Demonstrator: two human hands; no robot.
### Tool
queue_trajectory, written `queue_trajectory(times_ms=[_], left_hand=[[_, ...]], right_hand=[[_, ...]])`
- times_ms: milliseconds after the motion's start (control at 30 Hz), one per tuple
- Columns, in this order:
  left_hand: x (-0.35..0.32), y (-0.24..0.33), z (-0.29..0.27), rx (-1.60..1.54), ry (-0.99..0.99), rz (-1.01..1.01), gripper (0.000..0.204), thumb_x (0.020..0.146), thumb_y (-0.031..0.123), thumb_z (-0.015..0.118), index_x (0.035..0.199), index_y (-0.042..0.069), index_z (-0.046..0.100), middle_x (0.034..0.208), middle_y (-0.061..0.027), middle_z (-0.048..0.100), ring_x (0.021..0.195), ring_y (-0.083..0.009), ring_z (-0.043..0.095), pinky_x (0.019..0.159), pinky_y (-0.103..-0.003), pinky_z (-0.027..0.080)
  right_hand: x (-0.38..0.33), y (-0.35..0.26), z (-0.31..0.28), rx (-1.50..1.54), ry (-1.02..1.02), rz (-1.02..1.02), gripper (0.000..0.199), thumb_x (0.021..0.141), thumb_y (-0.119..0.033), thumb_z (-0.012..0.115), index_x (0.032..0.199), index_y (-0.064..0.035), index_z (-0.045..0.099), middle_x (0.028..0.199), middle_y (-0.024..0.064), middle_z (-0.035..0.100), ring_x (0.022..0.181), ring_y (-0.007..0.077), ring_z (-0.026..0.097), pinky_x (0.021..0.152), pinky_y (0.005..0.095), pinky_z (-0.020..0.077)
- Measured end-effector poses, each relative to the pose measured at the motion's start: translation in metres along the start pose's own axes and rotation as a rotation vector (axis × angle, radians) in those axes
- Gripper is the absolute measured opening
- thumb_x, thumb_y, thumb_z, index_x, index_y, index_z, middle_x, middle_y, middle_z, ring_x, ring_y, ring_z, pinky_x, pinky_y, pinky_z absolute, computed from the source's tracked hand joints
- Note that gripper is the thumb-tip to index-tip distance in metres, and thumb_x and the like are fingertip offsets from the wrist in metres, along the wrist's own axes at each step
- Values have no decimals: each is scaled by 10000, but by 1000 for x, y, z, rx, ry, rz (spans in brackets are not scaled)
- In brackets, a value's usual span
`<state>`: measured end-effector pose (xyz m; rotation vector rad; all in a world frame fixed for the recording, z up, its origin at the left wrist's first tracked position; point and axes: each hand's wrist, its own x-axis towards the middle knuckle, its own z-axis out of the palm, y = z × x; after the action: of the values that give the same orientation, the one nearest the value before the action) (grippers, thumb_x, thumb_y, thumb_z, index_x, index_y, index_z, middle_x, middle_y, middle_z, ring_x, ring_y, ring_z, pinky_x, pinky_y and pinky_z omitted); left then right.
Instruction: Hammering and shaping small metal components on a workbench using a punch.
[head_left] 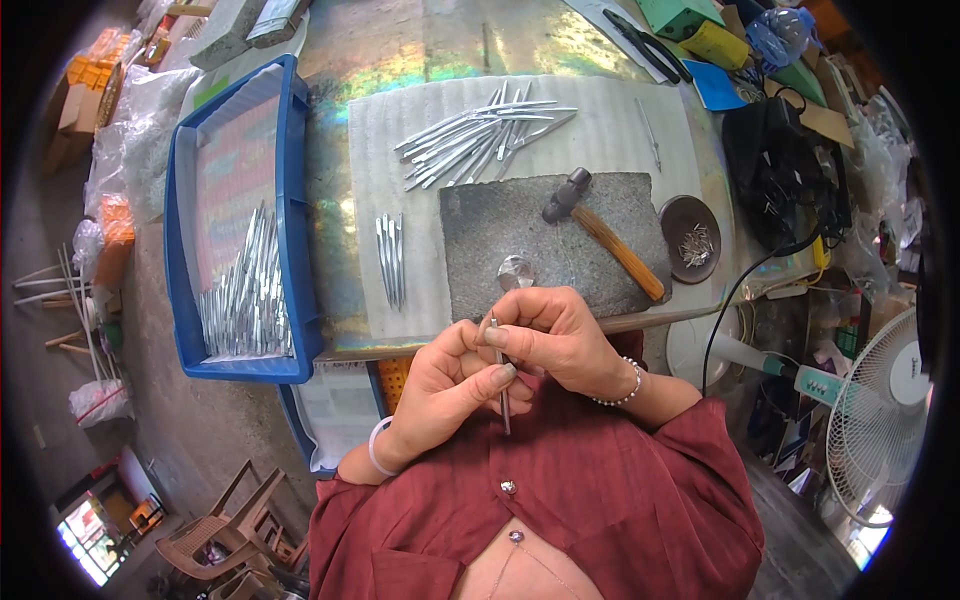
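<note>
Left hand (pixel 445 378): thumb and curled fingers pinched around the middle of a thin rod (pixel 506 412).
Right hand (pixel 560 338): thumb and fingertips pinched at the rod's far end, close against the left.
Rod: grey, between both hands, near end sticking out below the left thumb.
Slab (pixel 490 225): grey, just beyond the hands, bearing a shiny round piece (pixel 517 270).
Hammer (pixel 618 250): lying on the slab, beyond and right of the right hand, handle slanting nearer.
Bowl (pixel 680 213): right of the hammer, holding small metal bits (pixel 696 246).
Pile (pixel 480 135): silvery rods crossing each other, well beyond both hands, on a pale sheet (pixel 610 130).
Bundle (pixel 391 262): similar rods side by side, ahead-left of the left hand.
Tray (pixel 296 230): blue, farther left, more rods (pixel 255 300) heaped in its near end.
</note>
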<state>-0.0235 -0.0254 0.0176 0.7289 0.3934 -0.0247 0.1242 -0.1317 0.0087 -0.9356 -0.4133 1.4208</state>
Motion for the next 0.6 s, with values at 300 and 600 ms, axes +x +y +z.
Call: queue_trajectory(times_ms=[300,600], left_hand=[[-5,-6,-2,86,13,84,164,920,-2,531,1059,0,445,953,-123,642,848,-165,659,737,-275,549],[-14,-4,-11,52,23,76,160,917,50,567,1005,11,440,949,-129,650,786,-144,662,637,-229,538]], right_hand=[[-2,-2,6,-97,-1,-5,85,910,-59,577,944,12,608,776,-13,604,681,10,525,573,163,423],[6,1,20,-160,55,2,107,900,-97,595,914,4,625,720,-2,598,552,4,461,469,154,356]])
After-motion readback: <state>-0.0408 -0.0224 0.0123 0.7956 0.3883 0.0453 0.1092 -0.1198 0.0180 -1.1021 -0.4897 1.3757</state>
